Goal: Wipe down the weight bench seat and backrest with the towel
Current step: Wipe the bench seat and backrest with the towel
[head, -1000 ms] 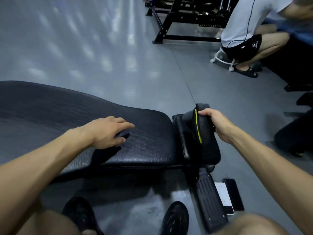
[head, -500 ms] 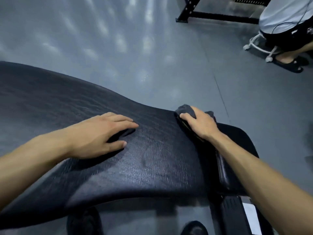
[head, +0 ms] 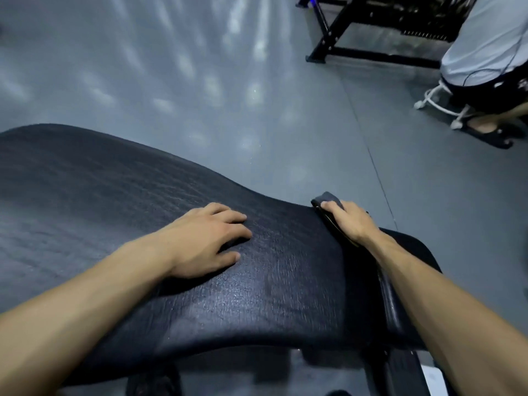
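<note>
One camera only, worn on the person's head, looking forward and steeply down over both forearms. It sits close: the arms enter from the bottom corners and fill the lower frame. Ahead of the left hand (head: pixel 205 241) fingers the black bench pad (head: pixel 114 195) bends with the wide-angle lens. Beyond the right hand (head: pixel 350 221) fingertips the view runs across grey floor (head: pixel 200 81) to a black rack frame (head: pixel 357 52) and a seated person (head: pixel 485 52) at the top right edge. No second view shares anything with it.
</note>
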Tool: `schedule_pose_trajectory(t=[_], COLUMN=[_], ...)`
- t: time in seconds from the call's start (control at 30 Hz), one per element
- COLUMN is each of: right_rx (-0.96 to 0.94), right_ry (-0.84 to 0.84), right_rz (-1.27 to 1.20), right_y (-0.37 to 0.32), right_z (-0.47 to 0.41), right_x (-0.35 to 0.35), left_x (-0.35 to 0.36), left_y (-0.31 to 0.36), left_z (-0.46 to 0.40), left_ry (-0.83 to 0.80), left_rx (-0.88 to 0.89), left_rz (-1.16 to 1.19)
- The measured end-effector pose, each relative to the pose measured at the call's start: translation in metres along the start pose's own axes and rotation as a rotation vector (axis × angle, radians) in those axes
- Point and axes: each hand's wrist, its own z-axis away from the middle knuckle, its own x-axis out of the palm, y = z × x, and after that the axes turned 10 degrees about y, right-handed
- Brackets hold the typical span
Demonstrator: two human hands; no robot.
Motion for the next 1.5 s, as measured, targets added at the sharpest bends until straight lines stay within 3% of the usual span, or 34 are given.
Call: schedule_pose_trajectory(t=[0.33,0.53,0.67,0.8,0.9,1.1,1.23,1.3,1.4,1.5], right_rx=[-0.169,-0.173,-0.157,-0.096,-0.047,0.109,0.101,-0.032,-0.306,-0.453], right_ry=[0.195,0.118,0.027,-0.066,-0.122,-0.049,-0.056,-0.045,-0.024,0.057], right_rz=[-0.008,0.08,0.001,-0.115,-0.109,-0.118,0.076,0.194,0.155,0.154], right_y=[0.016,0.031,0.028,0.025,0.027,0.013,-0.043,-0.097,-0.195,-0.227], right_z=[0.055,0.063,0.066,0.064,0.051,0.007,0.0,0.001,0.011,0.016], right_x=[0.009,0.009,-0.005,-0.03,-0.033,-0.005,0.006,0.03,0.077,0.093], left_x=[-0.009,-0.016,-0.023,-0.02,-0.013,-0.017,-0.018,-0.02,-0.024,-0.027], left_y=[-0.011,-0.007,-0.012,-0.017,-0.026,-0.067,-0.093,-0.104,-0.119,-0.132], left_z=[0.034,0.082,0.122,0.139,0.129,0.142,0.147,0.146,0.136,0.12], left_ry=[0.001,-0.033,-0.059,0.074,0.167,0.249,0.29,0.317,0.362,0.401], left_rx=[-0.126,-0.207,-0.25,-0.324,-0.278,-0.254,-0.229,-0.23,-0.222,-0.208], left_rz=[-0.08,-0.096,-0.094,-0.045,-0.041,0.009,0.016,0.012,0.001,-0.003])
